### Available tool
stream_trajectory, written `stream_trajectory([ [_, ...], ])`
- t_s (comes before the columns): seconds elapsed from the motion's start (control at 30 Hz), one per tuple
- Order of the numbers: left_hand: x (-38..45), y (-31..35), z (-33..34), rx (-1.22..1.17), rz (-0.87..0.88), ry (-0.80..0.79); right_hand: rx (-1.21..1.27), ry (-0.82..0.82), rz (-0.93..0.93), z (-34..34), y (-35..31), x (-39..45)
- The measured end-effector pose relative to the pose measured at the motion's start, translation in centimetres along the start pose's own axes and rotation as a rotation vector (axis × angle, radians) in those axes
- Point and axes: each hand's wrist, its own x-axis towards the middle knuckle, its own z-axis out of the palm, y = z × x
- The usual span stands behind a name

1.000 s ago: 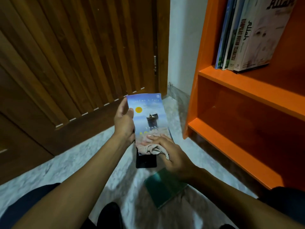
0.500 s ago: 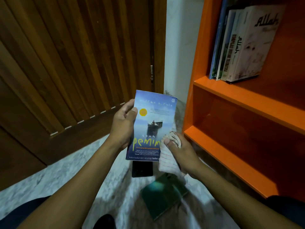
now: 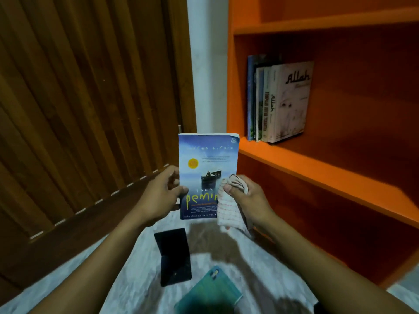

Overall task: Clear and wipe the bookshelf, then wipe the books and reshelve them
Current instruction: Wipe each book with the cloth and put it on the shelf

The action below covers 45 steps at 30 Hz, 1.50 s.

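**Wiping the blue paperback before it goes back on the shelf**

Holding the blue paperback [image 3: 207, 175] upright in front of the orange bookshelf [image 3: 317, 171], the person has it just below and left of the row of shelved books [image 3: 278, 100] on the middle shelf. To do this step well, I would keep the cover flat and braced, drag the cloth [image 3: 229, 207] in long strokes from spine to fore-edge, then turn the book for the back and edges before slotting it upright beside the row.

The left hand [image 3: 158, 198] comes in from the left, thumb on the front cover near the lower left edge, its fingers [image 3: 174, 176] curled loosely around the book's left edge; whether they press firmly on the back is hidden. The right hand [image 3: 247, 198] is closed around the bunched cloth, pinching it against the book's lower right edge, with the cloth's tail hanging down. Both forearms reach forward over the marble floor [image 3: 127, 279], where a dark flat object [image 3: 174, 257] and a green book [image 3: 210, 291] lie.
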Motion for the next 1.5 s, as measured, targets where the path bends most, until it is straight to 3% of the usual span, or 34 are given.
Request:
stream_trajectory([
  [0.23, 8.4, 5.4, 6.2, -0.261, 0.084, 0.095, -0.095, 0.412, -0.227, -5.9, -7.3, 4.6],
  [0.47, 15.8, 10.6, 16.2, -0.058, 0.189, 0.183, -0.185, 0.533, -0.252, -12.9, -10.1, 5.3],
  [0.67, 19.1, 13.2, 23.7, 0.079, 0.135, 0.248, -0.192, 0.566, -0.198, -17.1, -10.4, 5.5],
  [0.9, 22.2, 14.0, 28.4, -0.103, -0.035, 0.432, -0.177, 0.640, -0.120, -21.2, -9.0, 5.8],
  [1.0, 22.0, 14.7, 29.3, -0.130, -0.045, 0.538, -0.182, 0.663, -0.070, -22.1, -8.6, 5.6],
  [1.17, 21.0, 13.5, 28.7, -0.054, 0.053, 0.483, -0.142, 0.648, -0.061, -21.8, -8.2, 5.0],
  [1.37, 18.8, 8.3, 23.1, 0.070, 0.454, 0.423, -0.055, 0.554, -0.102, -18.4, -8.0, 3.7],
  [1.5, 15.2, 3.5, 18.2, 0.261, 0.537, 0.368, -0.005, 0.458, -0.092, -13.8, -7.5, 2.9],
])
